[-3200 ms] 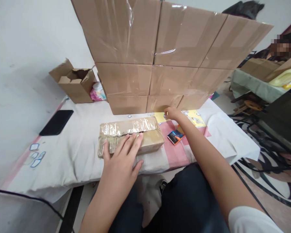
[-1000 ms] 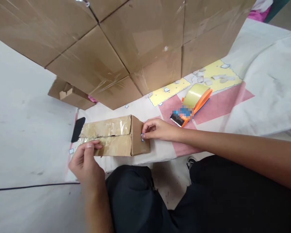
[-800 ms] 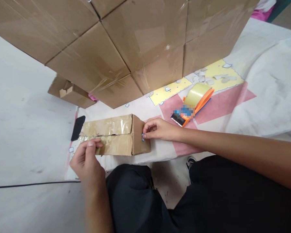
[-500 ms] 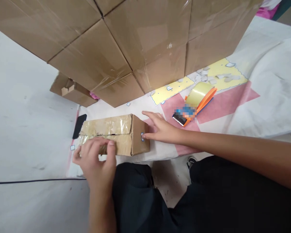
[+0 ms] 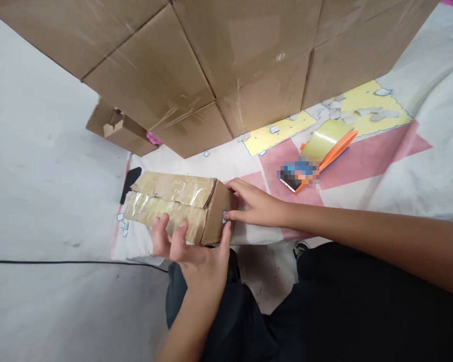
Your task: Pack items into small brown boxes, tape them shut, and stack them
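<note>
A small cardboard box (image 5: 166,193), its top covered with clear tape, lies on the table's near edge. My left hand (image 5: 200,256) spans its near right corner, with bent fingers on the taped top and the thumb at the end face. At that same end, my right hand (image 5: 254,203) grips the box, fingers at the far corner and thumb by a small blue-edged white label (image 5: 225,216). The right fingertips are partly hidden behind the box. To the right lies an orange tape dispenser (image 5: 334,158) with a roll of tape (image 5: 326,138).
Large taped cartons (image 5: 196,65) are stacked along the back. An open small carton (image 5: 126,133) sits beside them at the left wall. A black flat object (image 5: 130,182) lies left of the box. Paper scraps (image 5: 377,114) lie on the patterned cloth. A cable (image 5: 79,262) runs along the left.
My left hand has moved right along the box to its right end. My right fingers have come in against the far corner. The box has turned slightly, and the view has shifted.
</note>
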`<state>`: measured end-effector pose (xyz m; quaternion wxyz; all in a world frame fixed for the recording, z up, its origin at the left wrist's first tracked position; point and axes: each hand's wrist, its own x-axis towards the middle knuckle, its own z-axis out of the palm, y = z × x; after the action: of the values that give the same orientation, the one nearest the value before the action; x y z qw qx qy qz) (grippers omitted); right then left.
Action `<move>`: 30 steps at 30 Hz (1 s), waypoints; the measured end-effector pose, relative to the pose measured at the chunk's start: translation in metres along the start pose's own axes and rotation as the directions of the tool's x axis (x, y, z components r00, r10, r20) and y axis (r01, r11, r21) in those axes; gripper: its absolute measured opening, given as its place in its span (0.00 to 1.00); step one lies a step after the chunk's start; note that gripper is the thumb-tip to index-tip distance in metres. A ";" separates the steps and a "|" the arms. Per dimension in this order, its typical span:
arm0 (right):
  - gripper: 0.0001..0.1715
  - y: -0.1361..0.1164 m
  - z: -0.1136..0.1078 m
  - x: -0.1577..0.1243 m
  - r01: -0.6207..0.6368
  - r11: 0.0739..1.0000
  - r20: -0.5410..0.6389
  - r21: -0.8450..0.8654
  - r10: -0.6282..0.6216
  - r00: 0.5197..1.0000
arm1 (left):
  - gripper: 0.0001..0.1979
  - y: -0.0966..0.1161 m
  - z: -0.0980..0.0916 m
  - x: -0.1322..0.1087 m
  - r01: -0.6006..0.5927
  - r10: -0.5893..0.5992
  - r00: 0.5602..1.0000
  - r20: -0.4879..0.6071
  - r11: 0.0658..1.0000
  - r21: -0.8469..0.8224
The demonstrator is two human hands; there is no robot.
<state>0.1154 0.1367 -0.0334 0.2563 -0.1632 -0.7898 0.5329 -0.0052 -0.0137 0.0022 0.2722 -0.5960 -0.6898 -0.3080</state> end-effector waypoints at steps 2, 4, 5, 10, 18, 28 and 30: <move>0.24 0.000 0.001 0.000 -0.005 1.000 -0.002 0.008 0.005 1.000 | 0.47 0.001 0.004 -0.002 -0.005 0.005 1.000 -0.016 1.000 0.000; 0.24 0.001 0.001 0.000 -0.009 1.000 -0.003 0.010 0.010 1.000 | 0.46 0.003 0.007 -0.002 -0.002 0.003 1.000 -0.023 1.000 0.008; 0.24 0.001 0.001 0.000 -0.007 1.000 -0.005 0.011 0.007 1.000 | 0.45 0.004 0.007 -0.002 0.001 -0.001 1.000 -0.023 1.000 0.011; 0.22 0.004 0.001 0.003 0.029 1.000 -0.002 0.005 -0.029 1.000 | 0.42 0.010 0.008 0.002 0.040 -0.040 0.999 -0.001 0.999 -0.022; 0.18 0.007 0.002 0.008 0.058 0.998 -0.023 -0.037 -0.059 0.998 | 0.38 0.009 0.008 0.002 0.131 -0.128 0.991 0.040 0.987 -0.093; 0.17 0.006 0.000 0.009 0.053 0.998 -0.016 -0.046 -0.054 0.998 | 0.37 0.007 0.009 -0.001 0.153 -0.149 0.988 0.039 0.982 -0.115; 0.18 0.006 -0.001 0.008 0.049 0.998 0.001 -0.039 -0.049 0.999 | 0.38 0.007 0.009 0.001 0.143 -0.141 0.990 0.030 0.984 -0.104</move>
<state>0.1095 0.1441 -0.0364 0.2662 -0.1488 -0.8038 0.5107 0.0018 -0.0060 -0.0024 0.2098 -0.5623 -0.7162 -0.3562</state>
